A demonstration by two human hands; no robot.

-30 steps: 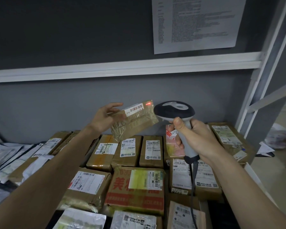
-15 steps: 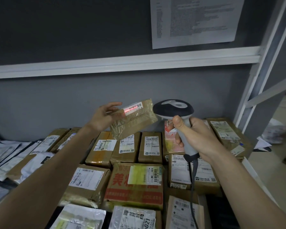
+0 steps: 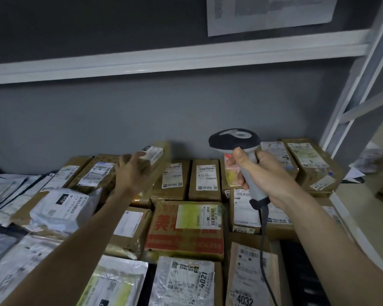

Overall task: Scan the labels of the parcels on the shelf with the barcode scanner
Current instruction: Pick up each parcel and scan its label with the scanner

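Your left hand (image 3: 135,171) has its fingers curled around a small brown parcel (image 3: 158,154), low over the back row of parcels on the shelf (image 3: 349,219); the parcel is blurred. Your right hand (image 3: 260,173) grips the handle of the barcode scanner (image 3: 237,142), held upright, thumb on top, arm stretched forward.

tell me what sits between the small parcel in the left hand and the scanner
In the head view, two upright brown parcels with white labels stand against the wall between the small parcel and the scanner.
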